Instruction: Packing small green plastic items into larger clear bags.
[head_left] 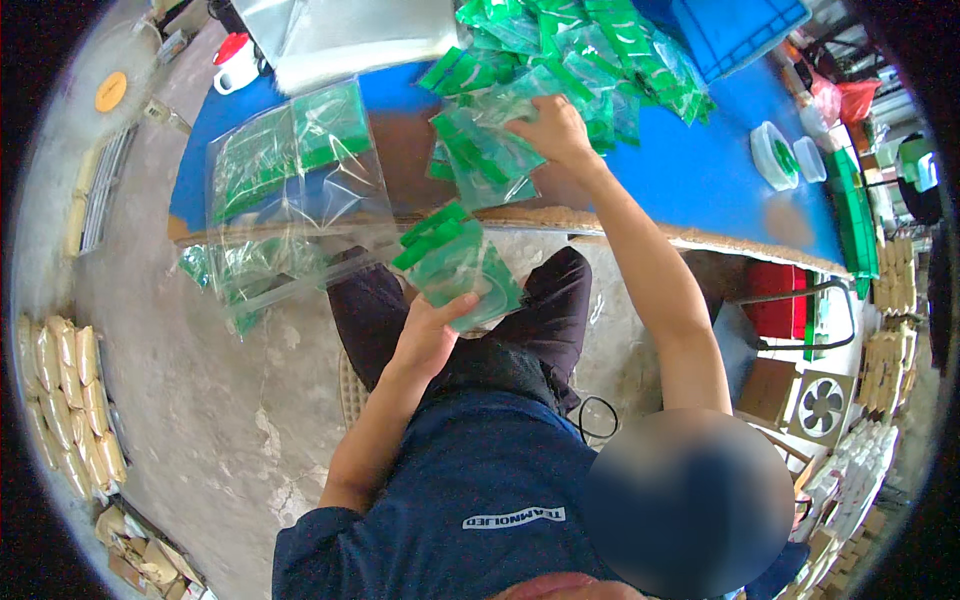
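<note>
My left hand [430, 335] is closed on a small stack of green-and-clear plastic bags [455, 262], held above my lap with the thumb on top. Farther off, over the table's front part, my right hand [562, 132] pinches more green-and-clear bags [488, 150]; its fingertips are partly hidden by the film. Just behind it spreads a loose pile of similar bags [570, 45]. To the left, a large clear plastic bag [345, 200] with green packets [250, 165] inside hangs over the table's front edge.
The blue-topped table [690, 190] has a worn brown front edge. On it stand a white mug [236, 70] with a red lid, clear plastic sheets [360, 40], a blue crate [735, 35] and a round white tub [775, 157]. A fan [825, 408] stands at the right.
</note>
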